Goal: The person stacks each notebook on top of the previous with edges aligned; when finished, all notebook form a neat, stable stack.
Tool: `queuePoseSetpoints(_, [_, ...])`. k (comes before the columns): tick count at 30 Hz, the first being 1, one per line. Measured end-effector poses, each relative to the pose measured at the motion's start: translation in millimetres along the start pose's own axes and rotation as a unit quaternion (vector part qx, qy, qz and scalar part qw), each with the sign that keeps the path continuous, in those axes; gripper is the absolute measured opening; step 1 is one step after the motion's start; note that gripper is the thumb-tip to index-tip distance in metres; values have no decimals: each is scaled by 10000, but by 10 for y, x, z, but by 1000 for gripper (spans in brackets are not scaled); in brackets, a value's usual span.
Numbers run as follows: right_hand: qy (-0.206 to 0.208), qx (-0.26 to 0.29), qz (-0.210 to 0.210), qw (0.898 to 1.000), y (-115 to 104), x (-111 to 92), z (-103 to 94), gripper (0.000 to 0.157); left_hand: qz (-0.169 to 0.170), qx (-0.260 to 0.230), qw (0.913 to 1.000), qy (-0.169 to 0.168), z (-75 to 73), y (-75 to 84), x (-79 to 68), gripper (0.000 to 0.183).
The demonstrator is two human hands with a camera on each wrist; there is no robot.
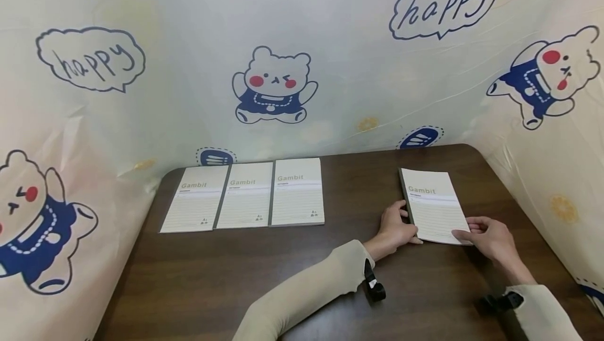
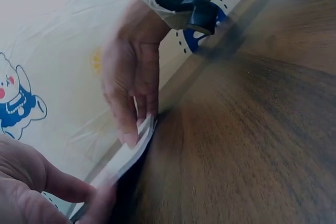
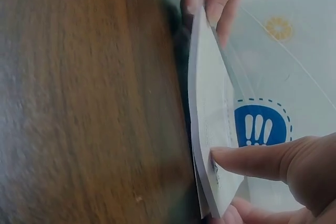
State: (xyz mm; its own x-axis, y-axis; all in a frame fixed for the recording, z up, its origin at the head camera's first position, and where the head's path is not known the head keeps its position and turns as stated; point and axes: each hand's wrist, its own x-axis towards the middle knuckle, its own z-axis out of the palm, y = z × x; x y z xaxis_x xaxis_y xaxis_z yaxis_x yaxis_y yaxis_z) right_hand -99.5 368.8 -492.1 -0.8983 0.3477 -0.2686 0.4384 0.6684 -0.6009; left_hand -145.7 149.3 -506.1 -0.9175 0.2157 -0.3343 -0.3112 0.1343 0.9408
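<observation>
A white notebook [image 1: 431, 207] with "Gambit" on its cover and a dark spine strip lies at the right of the table, between both hands. My left hand [image 1: 394, 225] grips its spine side near the lower left corner. With the thumb on the cover and fingers at the edge, my right hand [image 1: 493, 238] pinches the lower right corner. Seen from the right wrist, the front edge of the notebook [image 3: 210, 108] bows slightly, and its pages part from the back cover close to the right thumb. The left wrist view shows the same edge, blurred, running from hand to hand.
Three matching notebooks lie side by side at the back left: a left one [image 1: 193, 199], a middle one [image 1: 245, 194] and a right one [image 1: 297, 194]. The brown wooden table [image 1: 212, 278] meets a printed curtain [image 1: 349, 84] at its back and sides.
</observation>
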Motion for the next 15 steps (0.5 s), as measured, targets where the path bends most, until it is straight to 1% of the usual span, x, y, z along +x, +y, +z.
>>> queuePoseSetpoints(3, [25,-106,-128,9999,-3,-23,14,71,-23,157,9998,-87,-34,1,-18,80])
queuePoseSetpoints(6, [21,-166,-227,9996,-8,-44,24,73,102,596,9979,-212,-83,-7,-25,80])
queuePoseSetpoints(8, [12,-151,-253,9996,-12,-58,32,74,171,660,9974,-240,-109,-18,-23,80])
queuePoseSetpoints(10, [2,-159,-322,9994,-21,-72,35,75,194,513,9982,-260,-131,-37,-10,80])
queuePoseSetpoints(15, [-88,-15,-425,9991,-59,-115,56,75,163,-189,9992,-299,-204,-77,24,81])
